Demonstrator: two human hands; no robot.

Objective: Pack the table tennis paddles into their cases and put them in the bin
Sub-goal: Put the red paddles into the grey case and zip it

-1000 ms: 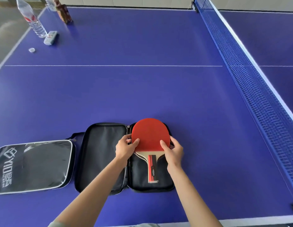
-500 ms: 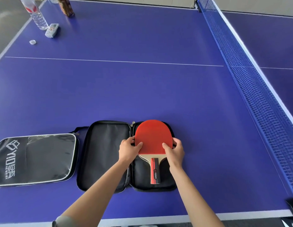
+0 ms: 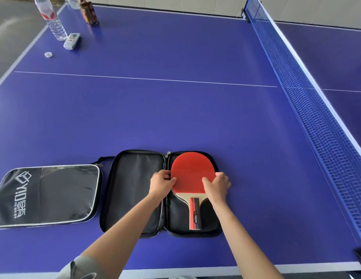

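The red paddle (image 3: 192, 174) is lying in the right half of the open case (image 3: 161, 193), low in the middle of the frame, handle pointing toward the person. If the blade is sitting proud of the zip edge, I'd expect it to snag when the lid half is folding over, or to slide out of line as the hands are letting go. The left hand (image 3: 161, 183) is pinching the blade's left edge, thumb on the rubber; the right hand (image 3: 216, 187) is curling round the right edge, so each grip is holding the paddle. A second, closed case (image 3: 46, 195) is lying at lower left on the blue bench (image 3: 155, 109); no bin is showing.
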